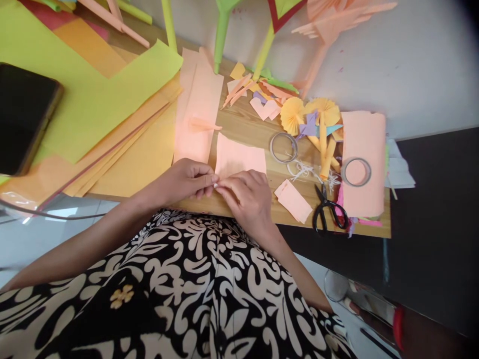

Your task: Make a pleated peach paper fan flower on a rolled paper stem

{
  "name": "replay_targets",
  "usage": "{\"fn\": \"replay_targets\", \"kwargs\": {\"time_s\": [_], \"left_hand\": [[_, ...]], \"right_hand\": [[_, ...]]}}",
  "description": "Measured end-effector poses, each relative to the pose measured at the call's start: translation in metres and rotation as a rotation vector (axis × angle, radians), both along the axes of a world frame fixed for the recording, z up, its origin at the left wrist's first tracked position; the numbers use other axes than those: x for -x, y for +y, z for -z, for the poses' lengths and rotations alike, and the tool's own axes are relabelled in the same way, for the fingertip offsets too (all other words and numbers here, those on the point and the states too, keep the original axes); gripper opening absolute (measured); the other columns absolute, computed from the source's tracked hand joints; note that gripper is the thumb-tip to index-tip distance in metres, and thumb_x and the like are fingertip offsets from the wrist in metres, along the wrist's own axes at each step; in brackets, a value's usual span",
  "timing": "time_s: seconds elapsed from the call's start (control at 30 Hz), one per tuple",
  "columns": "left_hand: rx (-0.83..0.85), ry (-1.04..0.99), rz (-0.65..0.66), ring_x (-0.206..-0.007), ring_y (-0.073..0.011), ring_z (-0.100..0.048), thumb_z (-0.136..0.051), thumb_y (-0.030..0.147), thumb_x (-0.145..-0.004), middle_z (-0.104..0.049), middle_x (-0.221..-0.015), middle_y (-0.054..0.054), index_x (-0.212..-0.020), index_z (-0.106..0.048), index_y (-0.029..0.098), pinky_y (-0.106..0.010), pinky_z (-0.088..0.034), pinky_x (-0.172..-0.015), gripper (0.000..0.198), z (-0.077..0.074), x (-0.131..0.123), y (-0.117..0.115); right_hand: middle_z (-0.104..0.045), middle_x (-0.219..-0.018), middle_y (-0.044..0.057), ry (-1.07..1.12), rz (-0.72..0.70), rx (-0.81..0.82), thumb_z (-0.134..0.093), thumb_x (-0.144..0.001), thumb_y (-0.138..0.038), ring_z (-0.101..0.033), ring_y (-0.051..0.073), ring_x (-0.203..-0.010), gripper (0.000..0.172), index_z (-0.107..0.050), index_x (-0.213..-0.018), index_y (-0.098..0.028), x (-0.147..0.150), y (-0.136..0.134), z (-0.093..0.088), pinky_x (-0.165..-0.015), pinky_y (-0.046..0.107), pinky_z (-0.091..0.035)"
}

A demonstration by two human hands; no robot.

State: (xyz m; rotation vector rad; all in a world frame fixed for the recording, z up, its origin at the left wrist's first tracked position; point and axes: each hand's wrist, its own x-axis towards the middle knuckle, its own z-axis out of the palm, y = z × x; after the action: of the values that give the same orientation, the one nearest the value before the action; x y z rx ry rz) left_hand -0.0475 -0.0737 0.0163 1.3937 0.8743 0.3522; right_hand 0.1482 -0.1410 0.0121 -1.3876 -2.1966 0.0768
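Observation:
My left hand (194,180) and my right hand (247,197) meet at the table's front edge, both closed in a pinch. A small white piece (215,185) shows between their fingertips; its kind is too small to make out. Just behind the fingers lies a square of peach paper (241,154), its near edge partly covered by my right hand. Longer peach paper strips (194,99) lie beyond my left hand, with a narrow folded peach piece (204,124) on top. To the right of my right hand is a small stack of peach paper cut-outs (294,200).
Black-handled scissors (325,212), white thread (305,170) and a tape roll (283,147) lie at right. Another tape roll (356,172) rests on a peach paper block (362,199). Yellow paper fans (292,115) lie behind. At left, a phone (24,117) sits on green paper (101,94).

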Motion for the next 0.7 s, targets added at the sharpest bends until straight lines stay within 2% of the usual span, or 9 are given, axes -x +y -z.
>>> {"fn": "replay_targets", "kwargs": {"time_s": [0.17, 0.47, 0.7], "left_hand": [[0.002, -0.002, -0.002, -0.051, -0.0073, -0.053, -0.060, 0.041, -0.089, -0.061, -0.057, 0.000, -0.065, -0.062, 0.015, -0.016, -0.044, -0.049, 0.035, 0.0026, 0.0012, 0.0001], [0.009, -0.008, 0.018, -0.051, -0.0080, -0.055, -0.059, 0.041, -0.092, -0.062, -0.058, -0.001, -0.068, -0.065, 0.015, -0.016, -0.045, -0.050, 0.036, 0.0066, 0.0034, 0.0015], [0.007, 0.002, 0.024, -0.051, -0.0081, -0.055, -0.059, 0.039, -0.092, -0.061, -0.057, -0.001, -0.066, -0.063, 0.015, -0.016, -0.044, -0.050, 0.036, 0.0070, 0.0032, 0.0019]], "right_hand": [[-0.071, -0.082, 0.000, 0.004, -0.011, 0.024, -0.061, -0.103, -0.029, -0.058, 0.018, -0.079, 0.020, -0.066, -0.085, -0.023, 0.0036, -0.0004, 0.0021, -0.077, 0.034, -0.040], [-0.072, -0.083, 0.000, 0.060, 0.008, 0.000, -0.063, -0.102, -0.027, -0.060, 0.018, -0.080, 0.009, -0.067, -0.095, -0.023, 0.0033, -0.0018, 0.0020, -0.077, 0.034, -0.041], [-0.072, -0.084, 0.000, 0.025, 0.013, 0.044, -0.061, -0.103, -0.028, -0.059, 0.019, -0.080, 0.014, -0.068, -0.092, -0.024, 0.0040, -0.0016, 0.0033, -0.077, 0.034, -0.040]]}}
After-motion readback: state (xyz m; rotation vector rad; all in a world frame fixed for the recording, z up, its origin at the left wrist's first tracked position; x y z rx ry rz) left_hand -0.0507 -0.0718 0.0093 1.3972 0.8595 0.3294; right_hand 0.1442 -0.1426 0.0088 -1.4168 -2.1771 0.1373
